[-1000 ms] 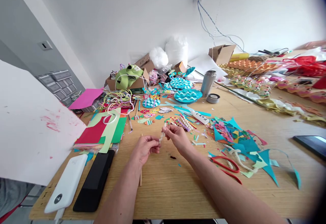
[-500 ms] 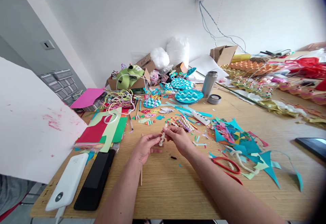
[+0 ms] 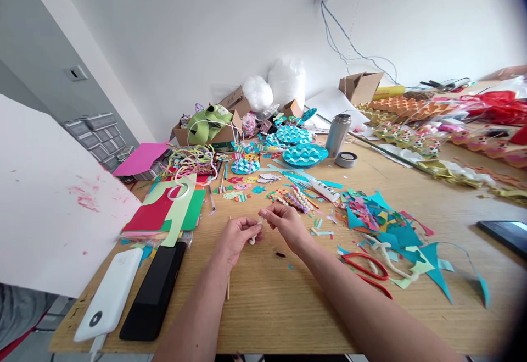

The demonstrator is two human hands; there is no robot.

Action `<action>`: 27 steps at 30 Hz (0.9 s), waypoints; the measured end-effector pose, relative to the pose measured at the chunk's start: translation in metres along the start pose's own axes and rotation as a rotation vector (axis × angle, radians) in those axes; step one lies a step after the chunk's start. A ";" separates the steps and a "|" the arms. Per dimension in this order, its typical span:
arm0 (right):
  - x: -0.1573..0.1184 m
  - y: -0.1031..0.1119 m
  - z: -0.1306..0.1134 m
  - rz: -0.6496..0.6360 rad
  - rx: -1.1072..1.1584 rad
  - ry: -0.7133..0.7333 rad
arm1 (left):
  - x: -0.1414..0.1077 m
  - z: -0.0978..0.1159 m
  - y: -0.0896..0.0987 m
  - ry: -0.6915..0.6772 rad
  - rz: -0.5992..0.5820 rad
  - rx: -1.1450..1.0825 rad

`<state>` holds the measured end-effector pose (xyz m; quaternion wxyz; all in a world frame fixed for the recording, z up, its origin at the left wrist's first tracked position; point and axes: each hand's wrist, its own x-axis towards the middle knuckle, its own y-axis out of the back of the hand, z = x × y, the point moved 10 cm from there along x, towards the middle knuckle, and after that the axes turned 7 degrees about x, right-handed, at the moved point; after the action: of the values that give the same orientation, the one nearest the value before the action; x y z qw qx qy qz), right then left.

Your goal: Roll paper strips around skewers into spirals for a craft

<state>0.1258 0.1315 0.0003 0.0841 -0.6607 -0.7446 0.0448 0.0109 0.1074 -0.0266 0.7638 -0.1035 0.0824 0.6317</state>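
Near the middle of the wooden table, my left hand (image 3: 239, 237) pinches a small twisted white piece (image 3: 252, 240), whose lower end shows below the fingers. Close on its right, my right hand (image 3: 284, 223) has thumb and forefinger pressed together at the upper end of that piece; the tips partly hide it. A thin wooden stick (image 3: 228, 288) lies under my left wrist. Just right of my hands is a small dark scrap (image 3: 280, 255). Beyond them lie twisted purple and white pieces (image 3: 302, 200) and paper fish (image 3: 242, 198).
Red-handled scissors (image 3: 366, 266) and blue paper scraps (image 3: 401, 238) lie to the right. A glue tube (image 3: 325, 190), steel flask (image 3: 338, 135) and blue plates (image 3: 304, 155) stand or lie farther back. At left are a white power bank (image 3: 109, 293) and a black phone (image 3: 154, 290).
The white piece has moved left and down into my left fingers, with less of it showing. My right fingertips have shifted slightly left.
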 end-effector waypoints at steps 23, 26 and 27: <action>-0.011 -0.036 0.004 -0.211 -0.204 0.085 | 0.006 0.006 0.019 -0.096 0.152 -0.410; -0.012 -0.039 0.007 -0.208 -0.250 0.113 | 0.007 0.005 0.015 -0.093 0.122 -0.428; -0.012 -0.039 0.007 -0.207 -0.253 0.114 | 0.007 0.005 0.015 -0.093 0.115 -0.432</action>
<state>0.0880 0.1150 -0.0003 0.0465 -0.5875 -0.8022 -0.0959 -0.0025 0.1175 -0.0244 0.6896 -0.2305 -0.0843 0.6814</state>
